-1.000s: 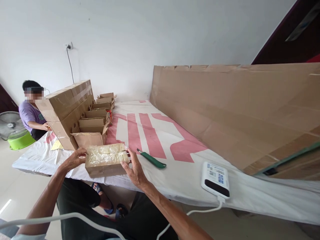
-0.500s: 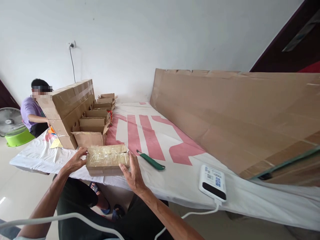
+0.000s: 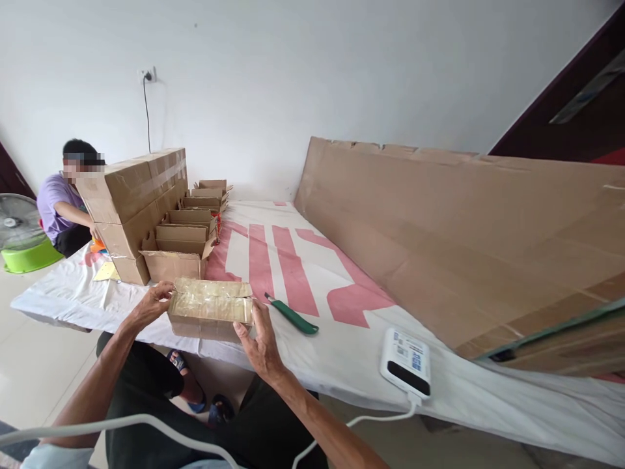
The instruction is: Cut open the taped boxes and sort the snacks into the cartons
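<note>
A small cardboard box (image 3: 211, 327), its top covered with shiny clear tape, is between my hands at the table's front edge. My left hand (image 3: 152, 305) is curled against the box's left end, its fingertips at the upper corner. At the right end, my right hand (image 3: 261, 342) grips the box, thumb on the front side and fingers along the end. A green-handled cutter knife (image 3: 295, 318) lies on the cloth just right of the box, apart from my hand.
Open cardboard boxes (image 3: 174, 264) stand in a row behind, beside a stack of closed boxes (image 3: 127, 228). A large cardboard sheet (image 3: 439, 241) leans along the right. A white device (image 3: 406, 358) with a cable lies at front right. Another person (image 3: 58, 202) sits at far left near a fan (image 3: 19, 225).
The view has shifted slightly, so the white device and the knife appear a little further left. Both hands keep their hold on the box, which has barely moved.
</note>
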`<action>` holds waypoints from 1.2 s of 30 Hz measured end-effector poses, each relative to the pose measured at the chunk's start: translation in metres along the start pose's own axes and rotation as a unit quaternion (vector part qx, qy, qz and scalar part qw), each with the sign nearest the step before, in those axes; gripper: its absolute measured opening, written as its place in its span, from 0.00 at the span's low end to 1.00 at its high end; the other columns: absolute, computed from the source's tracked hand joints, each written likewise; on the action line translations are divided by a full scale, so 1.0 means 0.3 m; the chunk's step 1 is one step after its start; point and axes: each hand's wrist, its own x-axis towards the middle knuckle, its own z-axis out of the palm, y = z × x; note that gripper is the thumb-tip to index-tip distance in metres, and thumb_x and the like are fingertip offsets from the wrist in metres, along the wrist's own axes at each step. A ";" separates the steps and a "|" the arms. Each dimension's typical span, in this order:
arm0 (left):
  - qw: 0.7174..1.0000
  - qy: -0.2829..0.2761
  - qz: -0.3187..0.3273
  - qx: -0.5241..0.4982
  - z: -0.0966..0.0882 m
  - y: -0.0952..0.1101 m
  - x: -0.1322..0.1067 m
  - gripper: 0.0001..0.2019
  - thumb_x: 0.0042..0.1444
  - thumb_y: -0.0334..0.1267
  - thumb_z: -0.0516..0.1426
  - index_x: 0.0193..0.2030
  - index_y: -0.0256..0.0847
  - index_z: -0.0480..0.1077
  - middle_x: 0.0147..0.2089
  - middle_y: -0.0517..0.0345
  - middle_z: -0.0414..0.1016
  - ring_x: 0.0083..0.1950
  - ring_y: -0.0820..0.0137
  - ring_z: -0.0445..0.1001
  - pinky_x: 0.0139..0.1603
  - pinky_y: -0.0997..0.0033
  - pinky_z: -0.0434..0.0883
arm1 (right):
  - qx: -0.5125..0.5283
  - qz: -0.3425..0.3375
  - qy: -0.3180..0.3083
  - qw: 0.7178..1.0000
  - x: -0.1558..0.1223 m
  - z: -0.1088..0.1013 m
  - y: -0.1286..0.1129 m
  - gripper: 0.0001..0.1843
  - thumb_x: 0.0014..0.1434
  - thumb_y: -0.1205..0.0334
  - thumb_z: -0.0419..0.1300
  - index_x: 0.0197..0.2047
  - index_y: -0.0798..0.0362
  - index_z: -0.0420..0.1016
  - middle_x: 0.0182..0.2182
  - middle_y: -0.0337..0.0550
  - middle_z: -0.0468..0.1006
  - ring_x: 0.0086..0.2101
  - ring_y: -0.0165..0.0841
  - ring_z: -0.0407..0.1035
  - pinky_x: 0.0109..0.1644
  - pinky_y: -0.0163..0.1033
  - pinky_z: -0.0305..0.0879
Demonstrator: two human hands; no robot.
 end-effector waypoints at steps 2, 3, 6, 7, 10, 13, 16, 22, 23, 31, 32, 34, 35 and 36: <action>1.000 -0.022 -0.009 0.001 -0.010 0.001 0.010 0.12 0.50 0.43 0.70 0.41 0.43 0.86 0.49 0.51 0.81 0.52 0.59 0.78 0.55 0.63 0.75 | 0.019 0.007 -0.006 1.000 0.012 -0.009 -0.013 0.29 0.74 0.48 0.58 0.73 0.48 0.66 0.64 0.57 0.73 0.64 0.49 0.69 0.68 0.60 0.71; 0.999 -0.027 -0.017 -0.003 -0.012 0.000 0.015 0.12 0.49 0.43 0.70 0.40 0.42 0.86 0.48 0.52 0.80 0.49 0.60 0.77 0.52 0.64 0.75 | 0.029 0.014 -0.009 0.999 0.020 -0.014 -0.021 0.28 0.74 0.48 0.58 0.72 0.48 0.67 0.63 0.56 0.74 0.63 0.49 0.70 0.67 0.59 0.71; 0.999 -0.003 -0.035 -0.028 0.000 -0.016 0.032 0.11 0.51 0.44 0.68 0.36 0.40 0.84 0.43 0.53 0.78 0.44 0.63 0.75 0.44 0.68 0.73 | 0.060 0.048 -0.034 0.996 0.046 -0.032 -0.045 0.23 0.74 0.48 0.58 0.67 0.47 0.71 0.61 0.54 0.76 0.59 0.46 0.72 0.61 0.53 0.75; 0.999 0.012 -0.035 -0.034 0.007 -0.023 0.037 0.11 0.52 0.46 0.68 0.33 0.39 0.83 0.41 0.54 0.77 0.43 0.64 0.74 0.42 0.69 0.72 | 0.068 0.059 -0.045 0.995 0.054 -0.039 -0.052 0.22 0.74 0.47 0.58 0.65 0.47 0.72 0.59 0.53 0.76 0.57 0.45 0.73 0.58 0.51 0.76; 0.999 0.040 -0.017 -0.023 0.020 -0.040 0.049 0.13 0.51 0.47 0.67 0.27 0.39 0.79 0.36 0.56 0.74 0.39 0.66 0.72 0.41 0.70 0.70 | 0.087 0.079 -0.069 0.991 0.071 -0.059 -0.067 0.20 0.74 0.47 0.58 0.62 0.46 0.74 0.57 0.51 0.77 0.54 0.43 0.73 0.56 0.49 0.75; 0.999 0.030 0.009 0.022 0.015 -0.039 0.039 0.07 0.48 0.42 0.67 0.30 0.40 0.81 0.36 0.57 0.75 0.41 0.65 0.72 0.44 0.68 0.71 | 0.100 0.078 -0.082 0.988 0.076 -0.075 -0.073 0.20 0.74 0.46 0.58 0.62 0.46 0.75 0.58 0.50 0.76 0.56 0.43 0.72 0.58 0.48 0.75; 0.998 0.031 0.016 0.046 0.009 -0.022 0.000 0.11 0.47 0.38 0.66 0.39 0.43 0.84 0.41 0.56 0.76 0.46 0.63 0.74 0.48 0.67 0.73 | 0.113 0.071 -0.108 0.985 0.078 -0.099 -0.054 0.22 0.75 0.44 0.57 0.64 0.45 0.75 0.62 0.50 0.75 0.60 0.44 0.72 0.58 0.47 0.75; 0.998 0.044 -0.011 0.034 0.038 0.032 -0.088 0.16 0.49 0.38 0.65 0.46 0.44 0.84 0.47 0.54 0.72 0.50 0.62 0.75 0.38 0.73 0.75 | -0.048 0.046 -0.084 0.994 0.130 -0.251 0.131 0.24 0.77 0.43 0.52 0.63 0.49 0.74 0.57 0.55 0.79 0.57 0.48 0.74 0.60 0.54 0.73; 0.998 0.046 -0.009 0.034 0.045 0.041 -0.097 0.15 0.49 0.38 0.65 0.45 0.44 0.84 0.47 0.54 0.71 0.51 0.62 0.74 0.37 0.74 0.75 | -0.114 0.033 -0.086 0.989 0.142 -0.283 0.172 0.23 0.75 0.43 0.54 0.60 0.50 0.76 0.56 0.56 0.80 0.57 0.50 0.73 0.61 0.56 0.71; 0.997 0.062 0.006 0.043 0.067 0.057 -0.133 0.14 0.52 0.35 0.64 0.46 0.45 0.82 0.51 0.54 0.71 0.53 0.63 0.74 0.41 0.74 0.75 | -0.396 0.165 -0.290 0.856 0.156 -0.375 0.325 0.11 0.68 0.57 0.61 0.51 0.50 0.79 0.49 0.51 0.79 0.51 0.46 0.73 0.49 0.45 0.67; 0.997 0.062 0.008 0.047 0.067 0.056 -0.135 0.14 0.52 0.35 0.64 0.46 0.45 0.82 0.51 0.54 0.71 0.53 0.63 0.74 0.42 0.73 0.76 | -0.394 0.166 -0.297 0.854 0.154 -0.369 0.324 0.11 0.68 0.57 0.60 0.50 0.50 0.79 0.49 0.51 0.79 0.50 0.46 0.73 0.49 0.44 0.67; 0.997 0.061 0.010 0.054 0.068 0.053 -0.136 0.14 0.52 0.35 0.64 0.46 0.45 0.82 0.50 0.54 0.72 0.53 0.63 0.74 0.43 0.72 0.76 | -0.391 0.159 -0.299 0.856 0.149 -0.360 0.322 0.11 0.69 0.60 0.57 0.47 0.50 0.80 0.46 0.51 0.80 0.49 0.45 0.73 0.51 0.45 0.67; 0.997 0.061 0.010 0.055 0.068 0.052 -0.137 0.14 0.52 0.35 0.64 0.46 0.45 0.82 0.50 0.54 0.72 0.52 0.64 0.74 0.43 0.72 0.76 | -0.391 0.155 -0.296 0.857 0.147 -0.357 0.321 0.11 0.69 0.61 0.56 0.46 0.51 0.81 0.45 0.52 0.80 0.48 0.45 0.74 0.51 0.45 0.67; 0.996 0.062 0.009 0.056 0.069 0.051 -0.137 0.15 0.52 0.34 0.64 0.47 0.45 0.82 0.50 0.54 0.72 0.52 0.64 0.74 0.43 0.72 0.76 | -0.388 0.152 -0.292 0.861 0.145 -0.357 0.320 0.12 0.68 0.62 0.55 0.45 0.51 0.81 0.44 0.52 0.80 0.48 0.45 0.74 0.51 0.45 0.67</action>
